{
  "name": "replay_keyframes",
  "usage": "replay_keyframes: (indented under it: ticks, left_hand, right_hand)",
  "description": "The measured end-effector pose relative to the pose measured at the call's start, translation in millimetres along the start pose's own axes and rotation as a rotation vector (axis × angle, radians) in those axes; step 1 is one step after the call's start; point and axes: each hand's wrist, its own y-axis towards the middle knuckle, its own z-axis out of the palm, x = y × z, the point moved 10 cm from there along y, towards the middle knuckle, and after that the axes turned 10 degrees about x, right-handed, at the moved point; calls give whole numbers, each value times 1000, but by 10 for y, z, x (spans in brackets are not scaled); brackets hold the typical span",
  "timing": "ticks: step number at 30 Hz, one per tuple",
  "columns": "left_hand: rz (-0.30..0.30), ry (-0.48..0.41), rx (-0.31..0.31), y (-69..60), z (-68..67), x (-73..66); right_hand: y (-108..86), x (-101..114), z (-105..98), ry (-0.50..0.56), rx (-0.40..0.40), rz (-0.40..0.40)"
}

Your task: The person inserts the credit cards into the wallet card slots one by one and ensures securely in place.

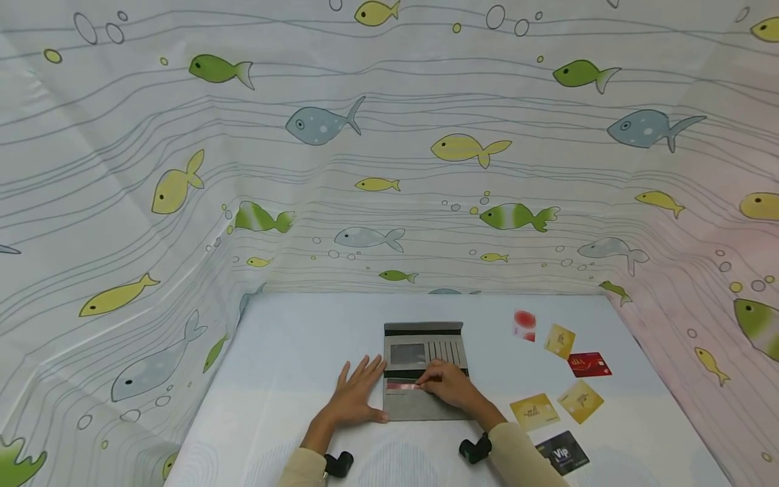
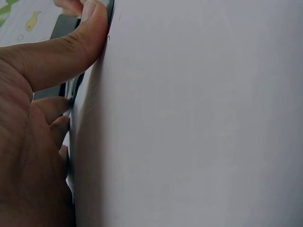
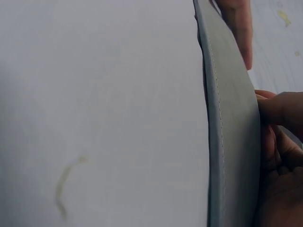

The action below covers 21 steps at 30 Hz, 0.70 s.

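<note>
A grey wallet [image 1: 420, 408] lies unfolded on the table, with a clear window [image 1: 408, 354] and a row of card slots [image 1: 445, 350] in its upper half. From a pocket in its lower half shows the strip of a reddish card [image 1: 398, 386]. My right hand [image 1: 447, 384] pinches that strip's right end between thumb and fingers. My left hand [image 1: 356, 394] lies spread at the wallet's left edge, its thumb touching the lower left corner. In the right wrist view the wallet's stitched edge [image 3: 232, 118] hides the card.
Right of the wallet lie a red-and-white card [image 1: 525, 325], a red card [image 1: 589, 364], several gold cards [image 1: 534, 411] and a black VIP card [image 1: 563, 452]. White table surface [image 1: 292, 345] extends left of the wallet. A fish-patterned curtain [image 1: 389, 223] stands behind.
</note>
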Motion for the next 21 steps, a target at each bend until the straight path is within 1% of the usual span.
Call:
replay_keyframes:
  ticks: [6,10,21]
  left_hand:
    - [-2,7,-1,7,6,14]
    - [-1,9,-4,8,8,20]
    - [-1,15,-5,9,20,33]
  right_hand:
    - [-1,18,-3,5,-7,-27]
    - [4,24,-2,-12,-13,-48]
    - [2,34,-3,-43,-23,-56]
